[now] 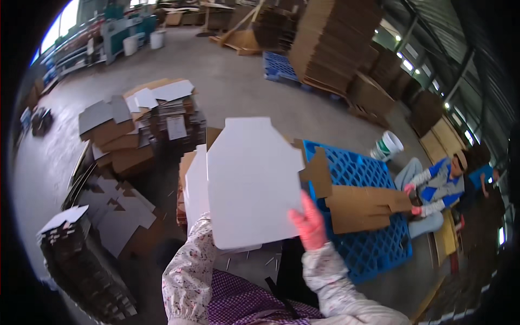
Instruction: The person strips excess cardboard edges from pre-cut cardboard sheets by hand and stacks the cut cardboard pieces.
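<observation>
A flat white cardboard sheet [254,184] with angled upper corners and a narrow tab at its top is held up in front of me. My right hand [310,221], in a pinkish-red glove, is closed on its lower right edge. The left floral sleeve [190,265] runs up to the sheet's lower left side, and my left hand is hidden behind it, so its fingers do not show. Just left of the sheet stands another white-faced board [196,189], partly covered. Brown cardboard [318,173] juts out at the sheet's right.
On the right, a blue plastic pallet [346,168] bears a brown cardboard piece [363,208], touched by a seated co-worker [439,181]. Stacks of cut cardboard [122,132] stand at left, with another bundle [81,260] nearer. A white bucket [387,146] stands beyond the pallet.
</observation>
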A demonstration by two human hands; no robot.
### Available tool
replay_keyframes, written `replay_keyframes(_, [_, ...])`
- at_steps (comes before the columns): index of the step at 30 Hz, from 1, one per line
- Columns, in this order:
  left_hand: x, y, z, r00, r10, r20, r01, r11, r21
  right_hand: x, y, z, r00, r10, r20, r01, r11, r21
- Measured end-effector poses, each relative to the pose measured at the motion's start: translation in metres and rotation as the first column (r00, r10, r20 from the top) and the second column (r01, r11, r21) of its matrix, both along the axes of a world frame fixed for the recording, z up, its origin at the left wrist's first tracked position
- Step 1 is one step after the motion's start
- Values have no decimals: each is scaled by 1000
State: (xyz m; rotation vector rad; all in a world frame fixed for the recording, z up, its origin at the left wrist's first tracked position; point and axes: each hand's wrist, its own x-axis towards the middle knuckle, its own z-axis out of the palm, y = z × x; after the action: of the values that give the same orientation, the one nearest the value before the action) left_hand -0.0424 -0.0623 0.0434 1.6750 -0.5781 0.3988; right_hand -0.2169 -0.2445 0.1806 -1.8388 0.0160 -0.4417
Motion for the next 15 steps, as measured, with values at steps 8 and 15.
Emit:
replay_keyframes(8, [41, 143, 15, 728, -341, -595, -118, 792, -599, 28, 48, -72, 997, 8, 77, -7, 1000, -18])
replay_keyframes(15, [15, 95, 16, 820, 442, -364, -372, 894, 248, 26, 45, -54, 1000, 7, -7, -10, 774, -633])
